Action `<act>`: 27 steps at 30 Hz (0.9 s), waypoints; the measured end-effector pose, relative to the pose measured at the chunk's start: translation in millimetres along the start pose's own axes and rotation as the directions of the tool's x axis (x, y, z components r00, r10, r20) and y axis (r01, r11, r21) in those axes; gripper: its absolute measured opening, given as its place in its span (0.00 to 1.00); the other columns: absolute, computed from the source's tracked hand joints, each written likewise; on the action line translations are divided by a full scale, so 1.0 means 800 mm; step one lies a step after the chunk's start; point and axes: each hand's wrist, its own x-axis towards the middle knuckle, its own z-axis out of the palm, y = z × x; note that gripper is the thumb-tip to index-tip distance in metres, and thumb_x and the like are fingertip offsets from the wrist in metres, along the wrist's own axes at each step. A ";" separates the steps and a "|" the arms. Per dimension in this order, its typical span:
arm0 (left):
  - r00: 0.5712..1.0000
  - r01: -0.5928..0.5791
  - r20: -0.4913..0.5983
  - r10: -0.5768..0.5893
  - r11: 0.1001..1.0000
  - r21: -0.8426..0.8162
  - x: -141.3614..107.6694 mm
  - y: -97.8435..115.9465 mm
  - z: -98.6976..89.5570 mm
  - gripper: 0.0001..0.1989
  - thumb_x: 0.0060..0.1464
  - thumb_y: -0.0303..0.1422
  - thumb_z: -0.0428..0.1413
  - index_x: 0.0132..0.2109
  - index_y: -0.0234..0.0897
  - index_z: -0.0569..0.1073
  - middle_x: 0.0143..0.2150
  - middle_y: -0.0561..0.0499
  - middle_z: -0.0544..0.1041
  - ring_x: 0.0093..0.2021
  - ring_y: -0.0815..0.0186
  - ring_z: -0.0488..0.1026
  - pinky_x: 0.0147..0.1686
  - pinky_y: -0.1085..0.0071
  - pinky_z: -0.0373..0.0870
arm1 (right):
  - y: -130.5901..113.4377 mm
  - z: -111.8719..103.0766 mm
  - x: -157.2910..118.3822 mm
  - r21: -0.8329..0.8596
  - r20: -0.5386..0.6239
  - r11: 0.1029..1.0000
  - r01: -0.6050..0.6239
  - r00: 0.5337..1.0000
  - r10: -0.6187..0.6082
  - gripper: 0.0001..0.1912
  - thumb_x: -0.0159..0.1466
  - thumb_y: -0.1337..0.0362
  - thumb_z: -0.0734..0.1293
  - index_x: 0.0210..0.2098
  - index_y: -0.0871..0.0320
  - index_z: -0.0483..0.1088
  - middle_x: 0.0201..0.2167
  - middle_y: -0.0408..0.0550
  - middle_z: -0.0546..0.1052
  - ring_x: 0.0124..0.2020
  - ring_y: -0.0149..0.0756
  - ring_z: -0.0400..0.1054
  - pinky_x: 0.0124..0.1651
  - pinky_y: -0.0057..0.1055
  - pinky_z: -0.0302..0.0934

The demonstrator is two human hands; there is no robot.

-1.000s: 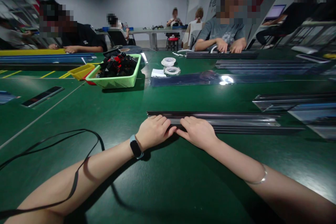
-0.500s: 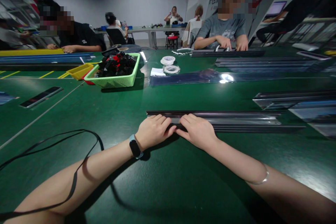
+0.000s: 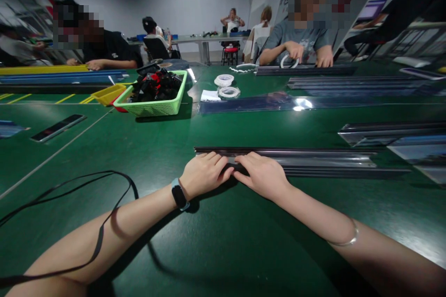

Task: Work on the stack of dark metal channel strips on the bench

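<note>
A long dark channel-shaped profile strip [image 3: 324, 160] lies lengthwise on the green table [image 3: 223, 241], with a shiny, lighter inner face. My left hand [image 3: 205, 174] grips it near its left end, fingers over the far side and thumb along the near edge. Just to the right, my right hand [image 3: 261, 174] holds the same strip, its thumb almost meeting the left one. The fingers cover part of the strip, so what lies beneath them is hidden. A smart band [image 3: 179, 195] sits on my left wrist.
A green basket [image 3: 153, 110] of black and red parts stands beyond, beside a yellow tray [image 3: 108, 96]. Tape rolls [image 3: 228, 92] and a clear film strip [image 3: 244, 105] lie farther back. More profiles [image 3: 383, 132] are at right. A black cord [image 3: 101, 236] crosses my left arm. Co-workers sit opposite.
My hands keep their grip on the strip with barely any movement. Across the table, a co-worker's hand has lifted a white tape roll slightly. The background has shifted a little to the right.
</note>
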 end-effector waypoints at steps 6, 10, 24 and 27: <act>0.999 -0.006 -0.052 0.005 1.000 -0.014 0.000 0.000 0.000 0.14 0.56 0.39 0.43 0.41 0.35 0.66 0.33 0.49 0.70 0.36 0.67 0.67 0.35 0.71 0.64 | 0.000 0.000 -0.001 0.052 -0.042 0.998 0.018 0.999 -0.016 0.18 0.61 0.55 0.56 0.45 0.57 0.64 0.36 0.48 0.71 0.37 0.32 0.64 0.36 0.27 0.54; 0.999 -0.012 -0.040 0.012 1.000 0.001 -0.001 -0.001 0.001 0.14 0.56 0.39 0.43 0.34 0.35 0.67 0.28 0.50 0.69 0.32 0.68 0.67 0.33 0.70 0.63 | -0.001 0.000 -0.002 0.011 0.002 1.000 -0.014 1.000 0.014 0.17 0.61 0.53 0.55 0.42 0.56 0.66 0.31 0.47 0.71 0.32 0.32 0.65 0.33 0.28 0.53; 0.999 -0.028 -0.040 0.027 0.999 -0.016 0.001 0.000 -0.001 0.14 0.56 0.39 0.43 0.36 0.35 0.67 0.30 0.49 0.69 0.34 0.67 0.67 0.34 0.70 0.64 | -0.001 -0.002 -0.001 0.036 0.032 0.999 -0.016 0.999 0.015 0.17 0.61 0.54 0.55 0.41 0.56 0.66 0.31 0.47 0.71 0.34 0.33 0.65 0.35 0.29 0.54; 0.999 -0.026 -0.042 0.025 0.999 -0.034 0.001 0.000 -0.002 0.14 0.56 0.39 0.43 0.40 0.35 0.67 0.34 0.48 0.70 0.37 0.67 0.67 0.37 0.70 0.64 | -0.001 -0.001 -0.002 0.063 -0.002 0.998 -0.004 1.000 0.004 0.17 0.61 0.55 0.55 0.44 0.56 0.65 0.35 0.47 0.71 0.36 0.33 0.64 0.37 0.28 0.54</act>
